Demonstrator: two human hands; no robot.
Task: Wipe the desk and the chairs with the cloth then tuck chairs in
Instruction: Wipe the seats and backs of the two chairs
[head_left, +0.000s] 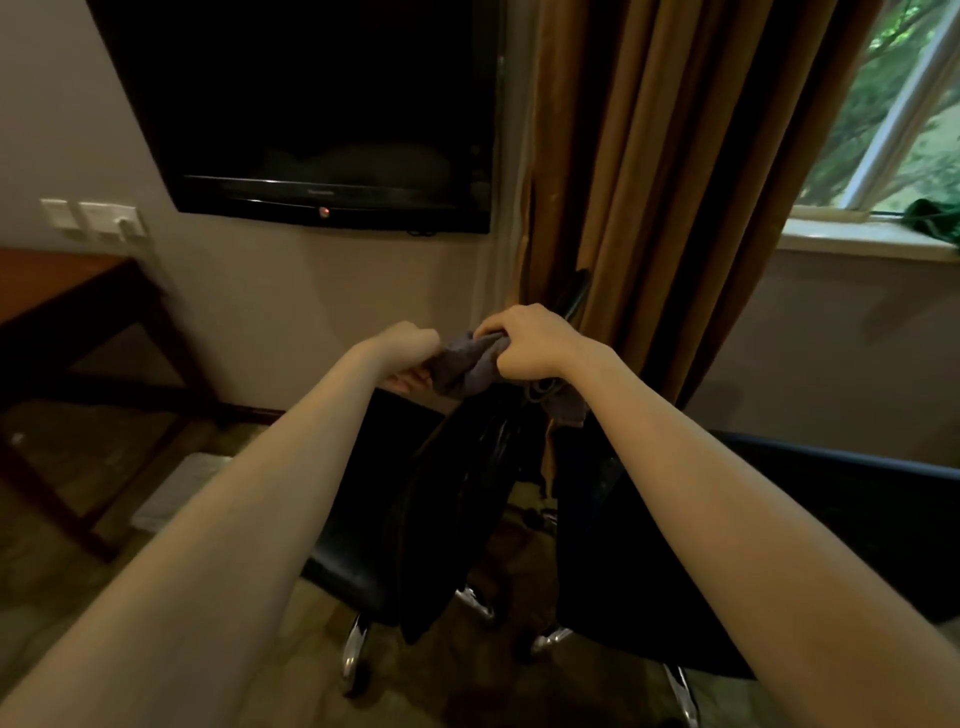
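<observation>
Two bare forearms reach forward over a black chair (358, 551) with chrome legs (357, 647), which stands on the floor just beside a second black chair (779, 525) on the right. Above the chairs' backs, the left hand (410, 351) and the right hand (527, 343) are close together, both with fingers curled around a bunched grey cloth (462, 366). The left hand grips its left end. The right hand clutches its right part, and a loose corner hangs below that wrist. The cloth is held in the air, and whether it touches the chair back beneath cannot be told. Further left, a dark wooden desk (62, 288) stands against the wall, well apart from the chairs. Beyond hang a wall-mounted television (322, 130), a brown curtain (649, 182) and a window (909, 104).
</observation>
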